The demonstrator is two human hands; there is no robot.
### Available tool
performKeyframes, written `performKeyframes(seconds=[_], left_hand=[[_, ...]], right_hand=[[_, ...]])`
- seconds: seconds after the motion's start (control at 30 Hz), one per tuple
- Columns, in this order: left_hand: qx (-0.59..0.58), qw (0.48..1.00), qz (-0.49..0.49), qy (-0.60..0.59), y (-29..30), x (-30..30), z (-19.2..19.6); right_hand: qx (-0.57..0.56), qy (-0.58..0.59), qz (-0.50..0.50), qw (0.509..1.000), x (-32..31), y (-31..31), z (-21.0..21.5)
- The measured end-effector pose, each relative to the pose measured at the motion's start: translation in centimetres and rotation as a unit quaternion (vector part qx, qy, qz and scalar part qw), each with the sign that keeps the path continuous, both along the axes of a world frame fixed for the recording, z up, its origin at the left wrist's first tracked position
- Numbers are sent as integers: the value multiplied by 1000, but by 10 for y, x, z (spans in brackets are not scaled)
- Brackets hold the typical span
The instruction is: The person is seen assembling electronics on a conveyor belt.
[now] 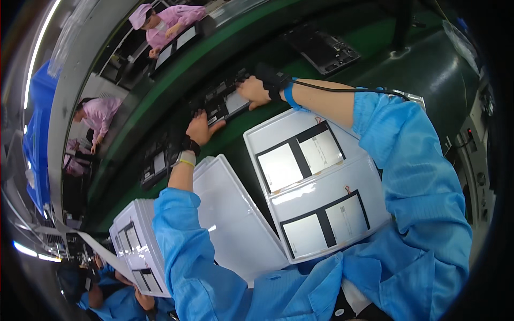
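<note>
An opened, dark flat electronic device (217, 109) lies on the green work surface, with a silver-white panel (235, 101) at its right part. My left hand (199, 130) rests at its left end, thumb stretched out along the near edge and fingers apart. Over the right end bends my right hand (256, 92), its fingers at the far side and its thumb at the near edge, gripping the device. A black module with a cable (273, 77) is strapped at my right wrist. My palms hide parts of the device.
White plastic trays (273, 199) nearest me hold silver panels with black borders. A blank white tray (230, 208) sits beside them, another stack (134, 214) farther left. More opened devices (324, 51) lie on the green belt. Co-workers in pink (171, 24) work opposite; a blue-sleeved person (115, 297) is lower left.
</note>
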State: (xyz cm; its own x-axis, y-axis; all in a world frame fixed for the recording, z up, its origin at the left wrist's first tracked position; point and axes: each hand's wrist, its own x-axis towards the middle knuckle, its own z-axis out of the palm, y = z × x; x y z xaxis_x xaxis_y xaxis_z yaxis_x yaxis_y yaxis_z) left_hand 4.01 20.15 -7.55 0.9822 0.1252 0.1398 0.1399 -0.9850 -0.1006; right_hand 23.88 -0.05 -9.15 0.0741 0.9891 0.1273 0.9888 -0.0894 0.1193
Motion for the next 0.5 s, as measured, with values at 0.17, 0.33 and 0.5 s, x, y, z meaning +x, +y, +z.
performKeyframes(seconds=[0.17,0.33,0.5], left_hand=[[-250,967,48,34,-52,-101,116],[-88,982,150,73,-84,-212,106],[-76,941,327,-44,-92,-306,64]], right_hand=[[26,112,0,993,-22,-13,43],[52,274,67,958,-79,-35,103],[-19,275,59,959,-160,-25,84]])
